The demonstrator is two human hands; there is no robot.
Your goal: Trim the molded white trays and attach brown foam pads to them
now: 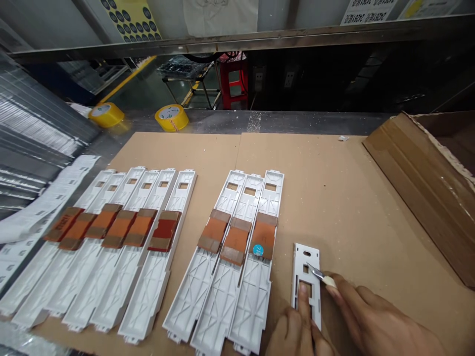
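Observation:
A small white plastic plate (296, 262) with cut-out slots lies on the cardboard at the lower right. My left hand (297, 331) grips its near end, the index finger stretched along a slot and the other fingers curled at the edges. Pinched in my right hand (371, 314) is a craft knife (322, 276) with a pale handle. Its blade tip reaches a small square opening in the plate. Left of my hands, three long white ribbed plastic panels (218, 301) lie side by side, each with a brown-taped orange block (214, 230) across it.
Several more such panels (148, 291) lie further left. Two yellow tape rolls (171, 117) sit at the table's back edge. An open cardboard box (423, 183) stands at the right. Printed paper sheets (48, 198) and a metal finned unit (40, 118) flank the left side.

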